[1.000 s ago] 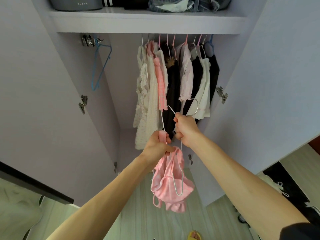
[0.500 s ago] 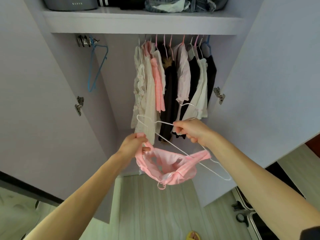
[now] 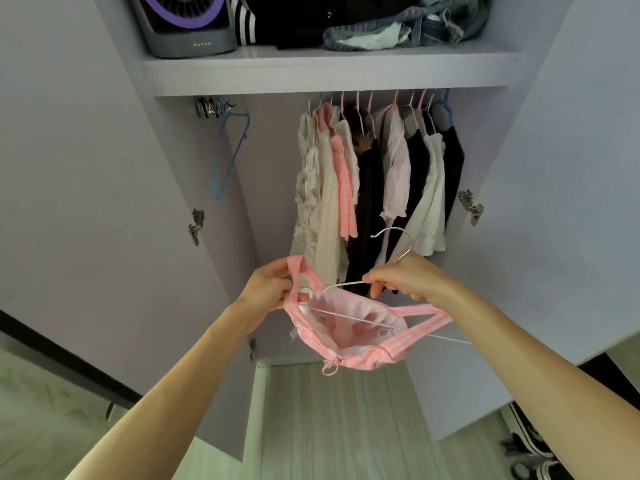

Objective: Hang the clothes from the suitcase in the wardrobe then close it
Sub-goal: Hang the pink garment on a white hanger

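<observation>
The pink top sags in mid-air in front of the open wardrobe, below the hung clothes, half threaded on a white wire hanger. The left hand pinches one strap, seemingly to stretch it over the hanger's left end. The right hand grips the hanger's neck, likely to steady it.

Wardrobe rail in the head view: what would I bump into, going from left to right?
Empty blue wire hanger → cream lacy top → hanging pink checked garment → black garment with a furry collar → pale pink shirt → white garment.
</observation>
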The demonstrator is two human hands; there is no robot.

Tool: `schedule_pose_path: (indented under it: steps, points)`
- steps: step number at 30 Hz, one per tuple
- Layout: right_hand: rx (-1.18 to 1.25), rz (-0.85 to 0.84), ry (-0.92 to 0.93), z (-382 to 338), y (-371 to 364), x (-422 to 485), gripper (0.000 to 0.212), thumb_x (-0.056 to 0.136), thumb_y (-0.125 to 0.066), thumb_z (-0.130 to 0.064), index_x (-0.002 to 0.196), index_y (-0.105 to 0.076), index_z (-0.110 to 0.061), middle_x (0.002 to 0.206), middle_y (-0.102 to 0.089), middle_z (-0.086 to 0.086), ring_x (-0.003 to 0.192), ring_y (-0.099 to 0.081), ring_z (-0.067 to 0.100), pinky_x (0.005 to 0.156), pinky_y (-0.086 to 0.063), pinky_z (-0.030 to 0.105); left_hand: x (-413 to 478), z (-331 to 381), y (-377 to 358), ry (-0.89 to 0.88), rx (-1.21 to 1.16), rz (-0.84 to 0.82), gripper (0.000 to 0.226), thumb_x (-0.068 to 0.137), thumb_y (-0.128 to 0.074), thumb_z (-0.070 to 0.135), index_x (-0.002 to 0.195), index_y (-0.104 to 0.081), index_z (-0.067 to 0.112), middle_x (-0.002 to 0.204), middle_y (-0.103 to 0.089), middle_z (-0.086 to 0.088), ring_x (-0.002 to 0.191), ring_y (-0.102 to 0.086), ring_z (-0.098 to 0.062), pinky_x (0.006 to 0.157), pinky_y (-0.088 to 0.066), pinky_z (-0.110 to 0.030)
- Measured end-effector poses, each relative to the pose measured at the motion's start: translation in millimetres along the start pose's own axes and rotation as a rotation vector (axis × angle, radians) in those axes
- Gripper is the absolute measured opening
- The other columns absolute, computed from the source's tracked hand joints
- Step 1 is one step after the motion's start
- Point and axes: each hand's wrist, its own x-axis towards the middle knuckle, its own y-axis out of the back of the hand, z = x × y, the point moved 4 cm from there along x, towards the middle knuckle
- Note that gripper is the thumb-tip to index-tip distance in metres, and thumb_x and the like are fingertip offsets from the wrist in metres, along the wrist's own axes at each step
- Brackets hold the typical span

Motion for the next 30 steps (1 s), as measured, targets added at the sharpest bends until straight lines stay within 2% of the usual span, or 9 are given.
schedule_pose_path:
  steps: [3,6,8,11,15,21,25,27,30]
  points:
    - [0.007,0.0,0.03,-8,-1,-1,0.028,0.082,-0.072,-0.037,0.064,-0.078,-0.017,0.053,-0.046,-0.005,0.055,-0.033,0.014,0.045,-0.018,0.023,-1,2,-4,-0.015,0.125,-0.092,0.044,0.089,-0.043,-0.013,0.105,-0.073,0.014,0.104,-0.076,-0.008,0.082,-0.074,-0.03,0.078,-0.062,-0.037]
    - [-0.011,-0.003,0.042,-12,-1,-1,0.027,0.084,-0.071,-0.034,0.065,-0.078,-0.016,0.04,-0.043,-0.014,0.046,-0.031,0.01,0.045,-0.019,0.023,-1,-1,-7,-0.033,0.331,-0.101,0.025,0.087,-0.055,0.008,0.096,-0.075,0.02,0.087,-0.075,0.007,0.083,-0.074,-0.024,0.081,-0.061,-0.038]
    - [-0.021,-0.011,0.063,-14,-5,0,0.027,0.084,-0.071,-0.034,0.066,-0.079,-0.016,0.039,-0.043,-0.014,0.051,-0.034,0.013,0.043,-0.02,0.021,2,-4,-9,-0.02,0.37,-0.091,0.022,0.083,-0.056,0.017,0.094,-0.075,0.02,0.086,-0.074,0.004,0.087,-0.074,-0.024,0.085,-0.061,-0.043]
    - [-0.059,-0.001,0.092,-16,-8,1,0.025,0.084,-0.07,-0.034,0.068,-0.08,-0.017,0.041,-0.048,-0.015,0.053,-0.042,0.009,0.043,-0.028,0.015,4,-6,-11,0.015,0.352,-0.099,0.029,0.09,-0.047,0.002,0.097,-0.074,0.012,0.085,-0.074,-0.008,0.081,-0.075,-0.026,0.08,-0.062,-0.042]
    - [-0.086,-0.008,0.126,-21,-7,0,0.025,0.086,-0.069,-0.034,0.073,-0.08,-0.016,0.044,-0.054,-0.017,0.048,-0.049,-0.004,0.051,-0.033,0.014,1,-8,-14,0.012,0.389,-0.165,0.042,0.088,-0.041,-0.004,0.101,-0.076,0.013,0.086,-0.076,-0.007,0.081,-0.076,-0.023,0.081,-0.062,-0.04]
    - [-0.061,0.01,0.133,-22,-5,-1,0.025,0.084,-0.07,-0.032,0.07,-0.079,-0.015,0.043,-0.051,-0.015,0.041,-0.044,-0.003,0.056,-0.036,0.02,1,-3,-15,-0.062,0.24,-0.182,0.036,0.088,-0.055,-0.009,0.114,-0.074,0.009,0.11,-0.071,-0.02,0.094,-0.074,-0.027,0.085,-0.06,-0.035]
    - [-0.053,0.003,0.147,-18,-4,-4,0.026,0.086,-0.069,-0.032,0.072,-0.079,-0.014,0.044,-0.053,-0.016,0.041,-0.045,-0.006,0.058,-0.034,0.018,0,-3,-11,-0.05,0.227,-0.236,0.036,0.088,-0.06,-0.008,0.118,-0.072,0.009,0.113,-0.072,-0.013,0.096,-0.073,-0.026,0.084,-0.06,-0.032]
    - [-0.065,-0.004,0.16,-17,-7,-4,0.025,0.086,-0.07,-0.034,0.072,-0.08,-0.015,0.044,-0.053,-0.016,0.042,-0.045,-0.005,0.056,-0.034,0.018,1,-4,-12,-0.013,0.325,-0.222,0.038,0.088,-0.059,-0.003,0.119,-0.071,0.016,0.113,-0.072,-0.004,0.1,-0.072,-0.022,0.081,-0.06,-0.027]
    - [-0.039,-0.004,0.187,-16,-10,-3,0.026,0.089,-0.067,-0.031,0.078,-0.08,-0.011,0.044,-0.053,-0.017,0.041,-0.045,-0.005,0.048,-0.032,0.01,2,5,-11,-0.127,0.804,0.076,0.04,0.087,-0.052,0.007,0.113,-0.07,0.03,0.117,-0.064,0.005,0.105,-0.064,-0.019,0.076,-0.049,-0.021]
